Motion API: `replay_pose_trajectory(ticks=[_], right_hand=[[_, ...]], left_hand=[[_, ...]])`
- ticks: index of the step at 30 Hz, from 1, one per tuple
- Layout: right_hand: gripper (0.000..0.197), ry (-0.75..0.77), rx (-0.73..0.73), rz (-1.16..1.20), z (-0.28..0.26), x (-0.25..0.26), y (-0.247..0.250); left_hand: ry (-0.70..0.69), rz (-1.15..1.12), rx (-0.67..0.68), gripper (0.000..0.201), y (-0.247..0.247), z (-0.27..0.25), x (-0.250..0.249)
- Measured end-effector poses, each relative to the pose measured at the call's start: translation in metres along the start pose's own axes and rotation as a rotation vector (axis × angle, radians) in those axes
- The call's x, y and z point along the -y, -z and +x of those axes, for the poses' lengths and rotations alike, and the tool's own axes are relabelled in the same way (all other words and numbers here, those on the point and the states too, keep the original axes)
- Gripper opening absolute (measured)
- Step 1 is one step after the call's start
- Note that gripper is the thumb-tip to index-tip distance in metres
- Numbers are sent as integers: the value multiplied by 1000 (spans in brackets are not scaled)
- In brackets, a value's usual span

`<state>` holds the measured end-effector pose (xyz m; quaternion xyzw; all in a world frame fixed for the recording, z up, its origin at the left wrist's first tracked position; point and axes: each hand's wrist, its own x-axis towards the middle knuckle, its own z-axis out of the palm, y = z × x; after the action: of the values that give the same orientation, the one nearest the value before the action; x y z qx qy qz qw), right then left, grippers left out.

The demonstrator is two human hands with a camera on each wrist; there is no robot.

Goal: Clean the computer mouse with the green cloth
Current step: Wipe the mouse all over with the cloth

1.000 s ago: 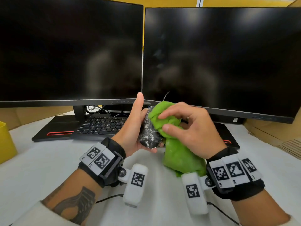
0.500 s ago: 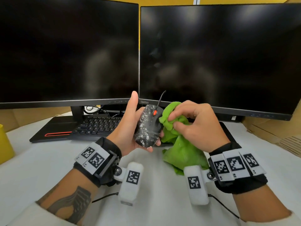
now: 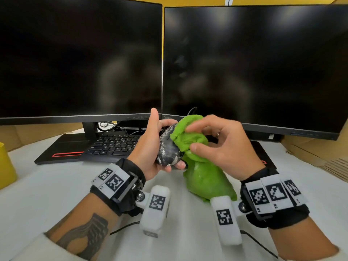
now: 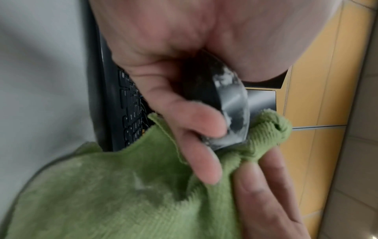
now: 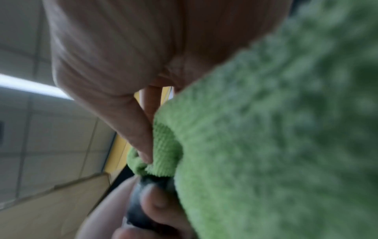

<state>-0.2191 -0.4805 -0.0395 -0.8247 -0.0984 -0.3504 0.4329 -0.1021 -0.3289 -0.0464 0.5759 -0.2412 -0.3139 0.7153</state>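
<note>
A black computer mouse [image 3: 168, 149] smeared with white residue is held up above the desk in my left hand [image 3: 150, 146], fingers curled under it and thumb pointing up. My right hand [image 3: 216, 146] grips a bunched green cloth [image 3: 188, 136] and presses it onto the mouse's upper right side. The rest of the cloth hangs down to the desk. The left wrist view shows the mouse [image 4: 231, 103] edge between my fingers with the cloth [image 4: 122, 190] below. In the right wrist view the cloth [image 5: 266, 129] fills most of the picture above the mouse [image 5: 147, 194].
Two dark monitors [image 3: 244, 63] stand close behind the hands. A black keyboard [image 3: 111, 146] lies under the left monitor on a black mat. A yellow container [image 3: 5, 166] sits at the far left edge. The desk is covered in white [image 3: 56, 185].
The cloth was off to the right of the mouse half a second ago; my right hand has brought it back left onto the mouse's top, covering the scroll wheel.
</note>
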Motion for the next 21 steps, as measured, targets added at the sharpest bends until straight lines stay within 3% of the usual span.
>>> replay_pose_trajectory(ticks=[3,16,21], right_hand=[[30,-17,42,-89,-1,1,-6],[32,-88,-187,-172,4,-14,5],[28,-91,-246,42,5,-14,11]], left_hand=[[8,38,1,77,-2,-1,1],[12,82,4,78,-4,-6,-5],[16,31,15,80,-2,-6,-7]])
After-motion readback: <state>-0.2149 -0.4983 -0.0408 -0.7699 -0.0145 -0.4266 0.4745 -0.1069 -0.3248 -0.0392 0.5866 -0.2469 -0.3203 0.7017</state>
